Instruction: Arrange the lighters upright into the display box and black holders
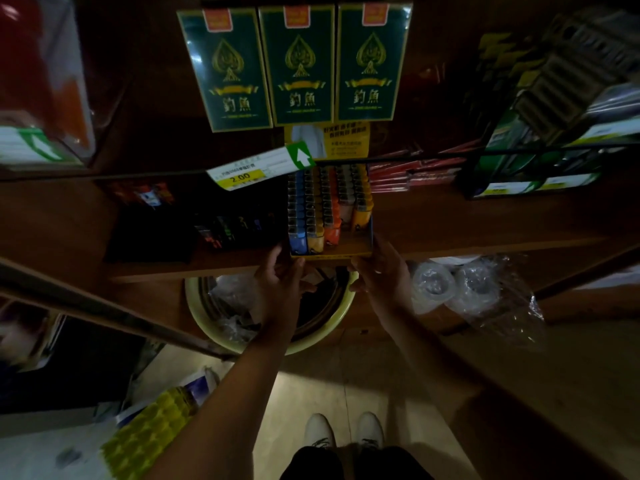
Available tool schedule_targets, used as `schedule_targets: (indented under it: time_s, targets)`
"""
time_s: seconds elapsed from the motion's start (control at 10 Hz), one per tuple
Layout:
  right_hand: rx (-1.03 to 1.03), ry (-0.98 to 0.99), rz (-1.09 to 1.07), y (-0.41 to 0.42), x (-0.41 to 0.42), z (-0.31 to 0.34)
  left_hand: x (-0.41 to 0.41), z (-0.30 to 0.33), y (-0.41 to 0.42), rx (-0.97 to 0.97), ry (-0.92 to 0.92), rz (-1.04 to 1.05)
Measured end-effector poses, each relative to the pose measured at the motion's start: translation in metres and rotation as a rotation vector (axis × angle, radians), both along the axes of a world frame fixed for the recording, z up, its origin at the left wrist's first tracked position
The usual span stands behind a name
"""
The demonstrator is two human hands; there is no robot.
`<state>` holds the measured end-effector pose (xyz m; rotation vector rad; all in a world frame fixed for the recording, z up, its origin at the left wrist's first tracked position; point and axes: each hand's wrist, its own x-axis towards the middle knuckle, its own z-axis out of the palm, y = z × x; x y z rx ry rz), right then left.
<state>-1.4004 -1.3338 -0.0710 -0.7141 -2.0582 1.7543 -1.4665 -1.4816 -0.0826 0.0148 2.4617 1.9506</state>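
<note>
Both hands, left hand [280, 271] and right hand [377, 268], curl fingers around the display box [332, 252] front corners.

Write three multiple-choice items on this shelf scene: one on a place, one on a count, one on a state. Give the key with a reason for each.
1. Where does the display box stand?
A. on the floor
B. at the wooden shelf's front edge
C. inside the round basin

2. How many green card packs stand side by side behind it?
A. three
B. one
C. five

3. How do the lighters stand in the box?
A. all lying loose
B. none inside
C. upright in rows

Key: 1 B, left hand and right hand grip it at the edge; 2 A, three matching fronts; 3 C, tops face up.
</note>
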Motion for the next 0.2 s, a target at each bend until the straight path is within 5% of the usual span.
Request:
schedule_targets:
  time_s: [0.1,0.2]
  targets:
    - [0.041,-0.026,-0.063,-0.001,0.015,-0.004,0.013,-0.011,-0.020,-0.174,0.187,0.018]
    - [0.219,-0.159,-0.039,0.004,0.041,-0.010,0.038,-0.021,-0.033,-0.288,0.155,-0.157]
